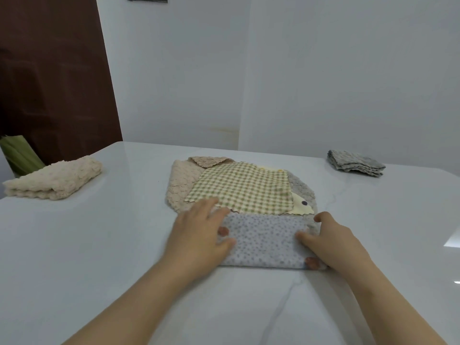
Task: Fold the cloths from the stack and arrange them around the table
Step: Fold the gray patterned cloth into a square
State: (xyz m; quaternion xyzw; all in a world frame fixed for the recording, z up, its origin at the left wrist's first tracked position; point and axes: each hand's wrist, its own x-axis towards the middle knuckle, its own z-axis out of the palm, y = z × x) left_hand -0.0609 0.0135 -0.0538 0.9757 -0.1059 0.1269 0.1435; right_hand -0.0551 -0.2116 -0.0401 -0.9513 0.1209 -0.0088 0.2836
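A folded grey-blue speckled cloth (pixel 265 241) lies on the white table (pixel 124 245) at the near edge of the stack. My left hand (pixel 199 232) grips its left end, fingers curled around the edge. My right hand (pixel 331 241) grips its right end, thumb on top and fingertips tucked under. Behind it lies the stack: a green checked cloth (pixel 242 186) on top, a beige textured cloth (pixel 180 185) under it on the left, a grey cloth (pixel 300 189) on the right, and a cream cloth with a dark dot (pixel 301 206).
A folded cream fluffy cloth (pixel 53 179) sits at the table's far left. A folded grey cloth (pixel 356 163) sits at the far right. Green leaves (pixel 18 154) stand beyond the left edge. White walls and a dark brown panel (pixel 54 70) are behind.
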